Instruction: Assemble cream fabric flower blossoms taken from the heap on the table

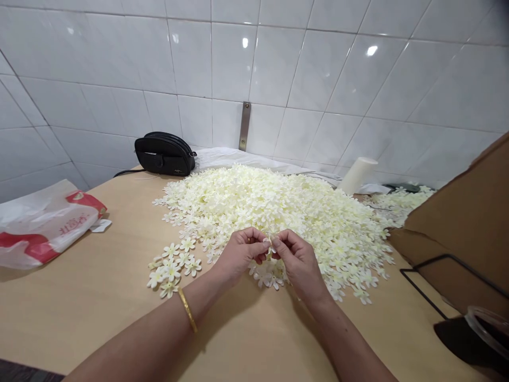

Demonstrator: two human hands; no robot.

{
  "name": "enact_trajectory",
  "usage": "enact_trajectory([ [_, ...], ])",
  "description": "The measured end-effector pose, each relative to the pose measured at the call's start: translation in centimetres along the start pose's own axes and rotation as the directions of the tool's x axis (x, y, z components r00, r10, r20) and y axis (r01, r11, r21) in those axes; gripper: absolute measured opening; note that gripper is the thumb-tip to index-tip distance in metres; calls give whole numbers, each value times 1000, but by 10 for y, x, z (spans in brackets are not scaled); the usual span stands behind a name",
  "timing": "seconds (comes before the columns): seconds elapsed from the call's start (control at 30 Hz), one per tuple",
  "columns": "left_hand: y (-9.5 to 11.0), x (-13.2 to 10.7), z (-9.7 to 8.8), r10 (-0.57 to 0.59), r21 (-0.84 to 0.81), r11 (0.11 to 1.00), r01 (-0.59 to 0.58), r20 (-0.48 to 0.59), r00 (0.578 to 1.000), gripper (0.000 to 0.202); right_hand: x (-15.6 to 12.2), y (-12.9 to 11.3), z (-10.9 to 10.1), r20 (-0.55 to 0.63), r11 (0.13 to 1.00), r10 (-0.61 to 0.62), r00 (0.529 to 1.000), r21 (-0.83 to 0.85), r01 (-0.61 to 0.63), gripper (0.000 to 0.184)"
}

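Note:
A large heap of small cream fabric flowers (278, 212) covers the middle of the wooden table (99, 297). My left hand (240, 254) and my right hand (298, 260) meet just in front of the heap, fingertips pinched together on one small flower (271, 241) between them. A gold bangle (187, 310) sits on my left wrist. A small separate cluster of flowers (170, 268) lies on the table to the left of my left hand.
A black pouch (165, 154) rests at the back by the tiled wall. A white and red plastic bag (43, 223) lies at the left. A cardboard box (465, 223) stands at the right, with a white roll (358, 175) behind and a dark container (481, 334) at bottom right.

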State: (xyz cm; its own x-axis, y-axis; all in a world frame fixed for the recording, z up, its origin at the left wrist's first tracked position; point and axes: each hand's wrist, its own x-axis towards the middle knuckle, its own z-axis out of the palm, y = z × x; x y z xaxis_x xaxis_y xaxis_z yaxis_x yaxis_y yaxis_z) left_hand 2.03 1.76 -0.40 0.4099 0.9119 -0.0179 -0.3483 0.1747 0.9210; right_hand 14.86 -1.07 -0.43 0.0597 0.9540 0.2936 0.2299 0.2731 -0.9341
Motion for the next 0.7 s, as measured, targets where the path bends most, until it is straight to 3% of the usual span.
enact_trajectory([
  [0.2, 3, 0, 5, -131, -146, 980, 132, 20, 991, 24, -2, 0, 0, -15, 999, 35, 999, 39, -34, 28],
  [0.33, 5, 0, 4, -84, -101, 991, 83, -3, 996, 18, -1, 1, -1, -29, 995, 48, 998, 84, -45, 31],
  [0.5, 3, 2, -2, -38, -34, 999, 37, -23, 999, 12, 0, -2, -1, 52, 994, 14, 999, 108, -19, 24],
  [0.7, 3, -1, 4, -15, -6, 1000, 15, -40, 999, 13, -2, -1, 2, -13, 996, 5, 1000, -93, -6, 26],
])
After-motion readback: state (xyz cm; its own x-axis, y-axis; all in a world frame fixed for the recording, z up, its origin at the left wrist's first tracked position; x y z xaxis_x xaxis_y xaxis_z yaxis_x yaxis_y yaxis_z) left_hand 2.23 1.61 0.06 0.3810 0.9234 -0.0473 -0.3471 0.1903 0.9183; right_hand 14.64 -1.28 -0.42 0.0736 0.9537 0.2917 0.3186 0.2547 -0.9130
